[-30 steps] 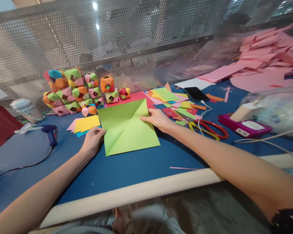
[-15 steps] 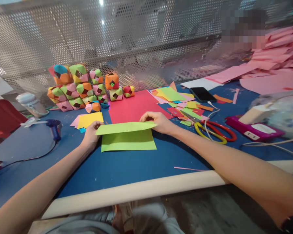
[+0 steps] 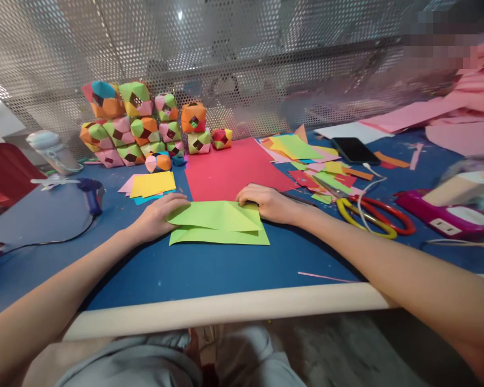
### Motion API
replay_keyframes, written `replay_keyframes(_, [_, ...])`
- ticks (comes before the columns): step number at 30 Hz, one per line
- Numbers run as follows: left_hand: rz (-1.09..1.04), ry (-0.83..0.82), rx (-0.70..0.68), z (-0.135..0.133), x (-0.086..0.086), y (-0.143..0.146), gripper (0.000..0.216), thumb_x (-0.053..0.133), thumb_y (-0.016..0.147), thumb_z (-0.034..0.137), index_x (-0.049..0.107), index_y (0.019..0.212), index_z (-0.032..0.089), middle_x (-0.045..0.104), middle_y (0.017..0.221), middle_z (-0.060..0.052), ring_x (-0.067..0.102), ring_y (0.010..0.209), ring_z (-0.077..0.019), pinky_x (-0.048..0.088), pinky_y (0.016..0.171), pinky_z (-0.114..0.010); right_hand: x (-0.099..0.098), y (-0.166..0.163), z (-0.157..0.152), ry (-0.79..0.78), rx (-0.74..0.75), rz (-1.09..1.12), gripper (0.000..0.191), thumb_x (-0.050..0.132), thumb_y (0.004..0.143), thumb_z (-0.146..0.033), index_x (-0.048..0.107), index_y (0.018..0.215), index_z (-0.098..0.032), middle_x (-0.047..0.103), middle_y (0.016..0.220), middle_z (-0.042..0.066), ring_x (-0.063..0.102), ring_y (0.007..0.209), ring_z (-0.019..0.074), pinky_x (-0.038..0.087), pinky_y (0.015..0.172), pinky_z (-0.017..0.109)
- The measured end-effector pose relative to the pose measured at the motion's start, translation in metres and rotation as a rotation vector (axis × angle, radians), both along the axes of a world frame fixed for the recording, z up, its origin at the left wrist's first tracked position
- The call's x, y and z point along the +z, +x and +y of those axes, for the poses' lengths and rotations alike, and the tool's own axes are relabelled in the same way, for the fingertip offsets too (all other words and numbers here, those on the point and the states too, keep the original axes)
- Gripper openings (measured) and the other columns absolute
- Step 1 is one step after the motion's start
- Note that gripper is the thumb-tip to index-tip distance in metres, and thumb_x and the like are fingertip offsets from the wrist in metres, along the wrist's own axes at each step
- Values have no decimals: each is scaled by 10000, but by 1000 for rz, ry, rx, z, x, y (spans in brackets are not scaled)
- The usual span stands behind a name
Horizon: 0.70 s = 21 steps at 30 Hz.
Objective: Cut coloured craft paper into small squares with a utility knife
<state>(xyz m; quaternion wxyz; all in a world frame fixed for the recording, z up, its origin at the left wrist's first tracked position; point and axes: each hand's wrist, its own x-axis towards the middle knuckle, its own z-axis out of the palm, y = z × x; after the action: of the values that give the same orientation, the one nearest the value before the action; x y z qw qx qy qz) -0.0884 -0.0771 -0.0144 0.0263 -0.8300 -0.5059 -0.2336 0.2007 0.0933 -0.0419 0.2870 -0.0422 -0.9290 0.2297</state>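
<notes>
A light green paper sheet (image 3: 218, 223) lies folded over on the blue table (image 3: 210, 269), its upper flap bent toward me. My left hand (image 3: 159, 215) pinches the fold's left end, fingers curled over the paper's edge. At the fold's right end my right hand (image 3: 266, 203) grips the paper the same way. A red sheet (image 3: 234, 169) lies flat just behind the green one.
Colourful folded paper cubes (image 3: 145, 129) are stacked at the back left against a perforated metal screen. Yellow squares (image 3: 151, 184), a glue gun (image 3: 91, 193), a bottle (image 3: 52, 151), loose coloured scraps (image 3: 306, 156), scissors (image 3: 371, 215), a phone (image 3: 355, 150) and pink sheets (image 3: 439, 113) surround the work spot.
The green sheet lay open with a diagonal crease, then both hands lifted its far edge and folded it toward me. The flap now lies almost flat on the lower half.
</notes>
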Motion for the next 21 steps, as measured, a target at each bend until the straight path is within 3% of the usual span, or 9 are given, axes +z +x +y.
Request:
replay_keyframes(3, [142, 72, 24, -7, -5, 5, 328, 600, 875, 231, 584, 1191, 147, 634, 1209, -170, 609, 1124, -276, 523, 911, -404, 8, 6, 0, 110, 0, -21, 125, 567, 858, -219, 645, 951, -190, 702, 981, 116, 604, 917, 246, 457, 824, 419])
replay_keyframes(7, [286, 135, 6, -9, -6, 11, 313, 523, 830, 73, 602, 1124, 146, 659, 1160, -155, 638, 1039, -271, 531, 815, -374, 28, 14, -11, 329, -34, 45, 383, 629, 829, -211, 584, 1207, -172, 668, 1183, 135, 590, 1096, 267, 465, 920, 439])
replay_keyframes(12, [326, 135, -25, -11, -6, 11, 325, 442, 816, 25, 607, 1070, 144, 659, 1151, -146, 641, 1020, -235, 521, 817, -334, 47, 16, -37, 499, 36, 47, 135, 533, 924, -167, 663, 959, -157, 714, 934, 94, 623, 868, 205, 478, 781, 362])
replay_keyframes(16, [328, 8, -43, -15, 0, 10, 243, 447, 832, 61, 617, 976, 157, 661, 1114, -125, 644, 973, -205, 507, 808, -295, 44, 15, -53, 615, 110, -150, 213, 488, 958, -178, 684, 880, -150, 689, 865, 87, 575, 794, 190, 449, 728, 338])
replay_keyframes(21, [292, -199, -45, -22, 18, 14, 160, 475, 844, 96, 609, 909, 157, 653, 1026, -99, 637, 889, -182, 483, 747, -254, 33, 15, -61, 594, 173, -294, 269, 444, 977, -181, 687, 875, -131, 643, 812, 80, 530, 788, 187, 424, 687, 310])
